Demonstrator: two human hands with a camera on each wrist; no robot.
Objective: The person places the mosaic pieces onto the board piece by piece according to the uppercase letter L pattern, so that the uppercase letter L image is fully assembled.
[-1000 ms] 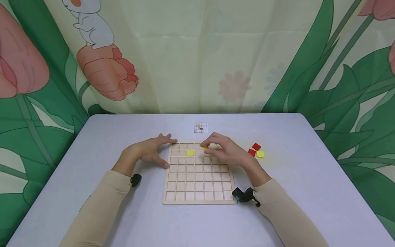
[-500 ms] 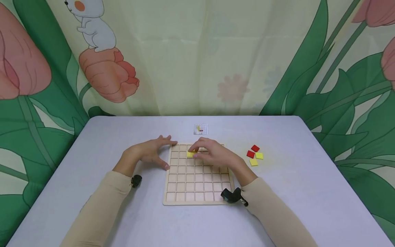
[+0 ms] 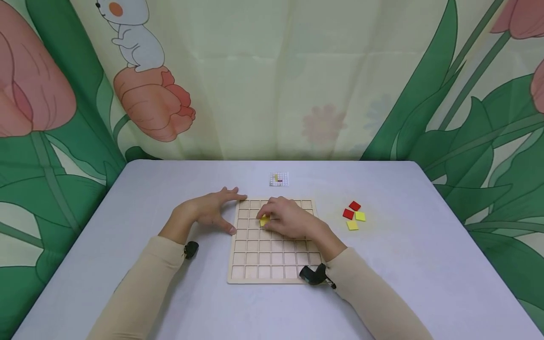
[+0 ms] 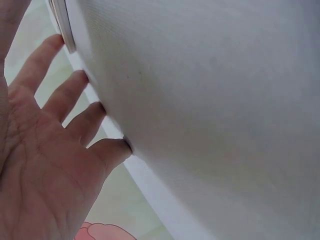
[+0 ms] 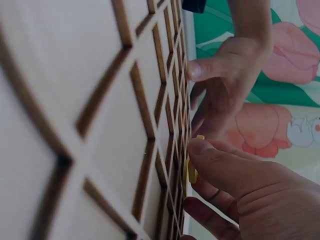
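The right hand pinches a yellow tile over a cell near the wooden grid board's far-left corner; placing seems underway, needing squaring and release; the left hand, fingers relaxed, steadies the board's left edge.

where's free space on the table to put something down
The near strip between the board and the table edge is bare, though sleeves cross its corners. So are the far left corner, the far right corner beyond the loose tiles, and the right side. Crowded: the board's top, under the left hand and right hand, and around the small card.
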